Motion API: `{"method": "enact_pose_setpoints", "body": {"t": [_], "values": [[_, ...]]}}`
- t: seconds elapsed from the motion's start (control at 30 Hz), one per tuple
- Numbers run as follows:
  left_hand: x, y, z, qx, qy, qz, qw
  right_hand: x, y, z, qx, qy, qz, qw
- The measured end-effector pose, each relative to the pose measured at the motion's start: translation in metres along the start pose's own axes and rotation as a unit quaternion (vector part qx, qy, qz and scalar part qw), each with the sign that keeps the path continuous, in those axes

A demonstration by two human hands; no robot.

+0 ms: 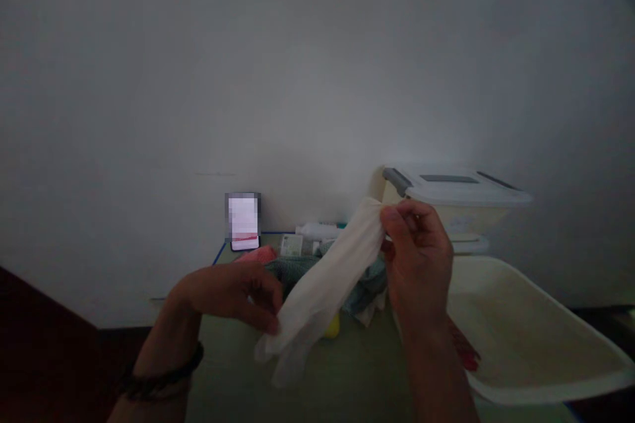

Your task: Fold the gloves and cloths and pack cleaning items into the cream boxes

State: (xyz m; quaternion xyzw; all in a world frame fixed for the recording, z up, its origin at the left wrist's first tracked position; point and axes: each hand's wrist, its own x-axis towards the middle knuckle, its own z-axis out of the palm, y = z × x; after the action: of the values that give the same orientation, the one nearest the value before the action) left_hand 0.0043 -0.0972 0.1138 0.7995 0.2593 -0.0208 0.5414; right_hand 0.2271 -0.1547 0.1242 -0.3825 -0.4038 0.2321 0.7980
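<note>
A long, thin white cloth [327,277], shaped rather like a sock or stocking, is stretched slantwise between my hands. My right hand [421,251] pinches its upper end between thumb and fingers. Lower down, my left hand [238,294] has thumb and fingertips closed on its left edge. Two loose ends of the cloth droop below my left fingertips. Behind it lies a crumpled grey-green cloth [292,269], partly covered. Just under the white cloth, a bit of a yellow thing [333,326] shows; its kind is hidden.
Against the wall stands a lit phone [243,221]. Nearby are a pink cloth [258,254], a small clear packet [291,245] and a white tube or bottle [317,231]. To the right are a lidded storage box [456,211] and a white basin [540,386] on the green tabletop [357,377].
</note>
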Motion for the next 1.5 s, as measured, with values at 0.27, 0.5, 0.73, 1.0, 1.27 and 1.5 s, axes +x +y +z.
{"method": "enact_pose_setpoints", "body": {"t": [0.27,0.5,0.73,1.0,1.27,1.5], "values": [[0.014,-0.002,0.002,-0.035,0.102,0.199,0.974,-0.009,-0.013,0.000,-0.001,-0.095,0.013,0.995],[0.051,0.010,0.031,-0.209,0.055,0.244,0.945,-0.010,-0.013,0.002,-0.044,-0.182,0.047,0.981],[0.055,0.016,0.034,-0.148,0.126,0.139,0.971,-0.003,-0.006,-0.001,-0.038,-0.194,0.063,0.978],[0.054,0.021,0.037,-0.166,0.121,0.094,0.974,-0.003,-0.005,-0.001,-0.044,-0.182,0.043,0.981],[0.050,0.020,0.035,-0.102,0.119,0.038,0.987,0.003,0.004,0.001,-0.077,-0.068,0.017,0.995],[0.053,0.014,0.030,0.045,0.180,-0.007,0.983,0.002,0.008,-0.002,-0.143,-0.072,-0.063,0.985]]}}
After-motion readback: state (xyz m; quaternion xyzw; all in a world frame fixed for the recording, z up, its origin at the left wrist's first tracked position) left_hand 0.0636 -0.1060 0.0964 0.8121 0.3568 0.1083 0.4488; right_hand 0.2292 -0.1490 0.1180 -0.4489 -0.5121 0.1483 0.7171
